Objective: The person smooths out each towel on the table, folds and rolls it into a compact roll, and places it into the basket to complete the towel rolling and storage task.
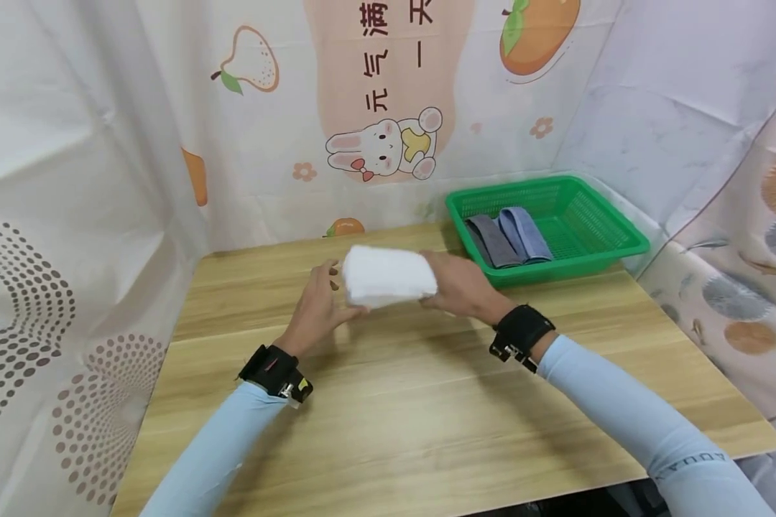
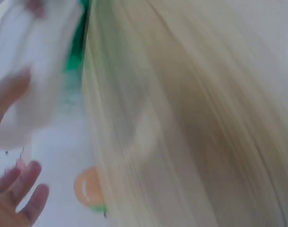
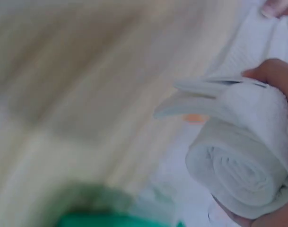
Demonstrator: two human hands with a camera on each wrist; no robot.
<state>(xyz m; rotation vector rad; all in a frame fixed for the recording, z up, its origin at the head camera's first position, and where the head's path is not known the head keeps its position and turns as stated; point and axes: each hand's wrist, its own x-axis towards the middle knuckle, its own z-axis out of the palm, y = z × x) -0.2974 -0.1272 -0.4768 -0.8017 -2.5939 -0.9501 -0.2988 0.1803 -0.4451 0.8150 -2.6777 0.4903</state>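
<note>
A white towel point(image 1: 388, 276), rolled up, is held above the middle of the table. My right hand point(image 1: 462, 283) grips its right end. In the right wrist view the rolled towel point(image 3: 243, 165) shows its spiral end and loose folded layers, with my right thumb on top and fingers beneath. My left hand point(image 1: 317, 305) is at the towel's left end with its fingers spread. The left wrist view is blurred; there the left thumb overlaps the towel point(image 2: 37, 85), while the other fingers stand apart from it.
A green plastic basket point(image 1: 582, 215) stands at the table's back right. Inside lie a folded grey towel point(image 1: 493, 243) and a folded blue towel point(image 1: 525, 235), side by side at its left. The wooden table point(image 1: 388, 416) meets printed curtains point(image 1: 259, 158) at the back.
</note>
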